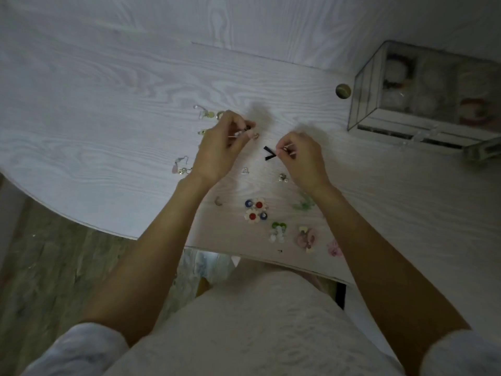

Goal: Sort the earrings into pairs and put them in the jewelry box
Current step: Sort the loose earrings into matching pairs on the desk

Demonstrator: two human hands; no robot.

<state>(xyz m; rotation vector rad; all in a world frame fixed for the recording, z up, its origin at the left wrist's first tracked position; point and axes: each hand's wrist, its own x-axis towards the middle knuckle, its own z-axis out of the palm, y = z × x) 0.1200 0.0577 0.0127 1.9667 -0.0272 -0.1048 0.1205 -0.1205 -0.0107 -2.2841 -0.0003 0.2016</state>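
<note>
Two hands: raised over the white table (108, 85)
Left hand (219, 147): fingertips pinched on a small dark earring (247, 128)
Right hand (301, 161): fingertips pinched on a black bow earring (269, 153)
Loose earrings (256, 210): scattered beneath and near both wrists
Jewelry box (423, 96): well beyond the right hand, to its right

White wood-grain table (108, 90), rounded edge at left. Glass jewelry box (423, 96) at far right, a round hole (343, 91) in the tabletop just beside it. Earrings scattered mid-table: pale dangles (207, 114) and (181, 166) to the left, red-centred flower pair (255, 210) near the front edge, green pair (278, 231), pink pair (307, 238), green cluster (303, 203), small silver piece (283, 177).
</note>
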